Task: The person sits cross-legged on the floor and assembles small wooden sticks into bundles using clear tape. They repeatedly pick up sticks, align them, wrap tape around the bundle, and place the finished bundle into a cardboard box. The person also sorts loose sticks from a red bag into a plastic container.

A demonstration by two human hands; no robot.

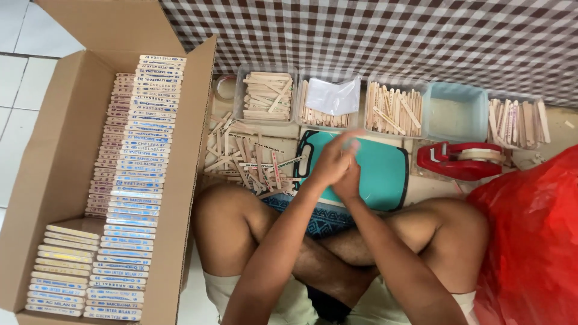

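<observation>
At the far left stands an open brown cardboard box (pixel 36 180), its flaps up, packed with rows of flat wooden sticks (pixel 135 180) laid side by side, their edges printed in blue; a shorter stack of yellowish ones (pixel 60 265) fills the near left corner. Just right of the box, a loose heap of plain and printed sticks (pixel 247 156) lies scattered on the floor. Behind it, along a brown-and-white checked cloth (pixel 373 36), runs a line of clear plastic tubs: the first (pixel 265 96) holds sticks piled crosswise, the second (pixel 330 102) sticks under a crumpled clear bag, the third (pixel 394 111) sticks standing on end. Next comes a pale blue tub (pixel 456 111), then another bundle of sticks (pixel 518 123). A teal cutting mat (pixel 379 171) with a black rim lies before the crossed legs.

Over the mat the left hand (pixel 330 161) and right hand (pixel 350 177) are pressed together, fingers folded and blurred; whether they pinch anything cannot be told. Right of the mat sits a red tape dispenser (pixel 460 159), and a glossy red plastic bag (pixel 530 241) fills the right edge.
</observation>
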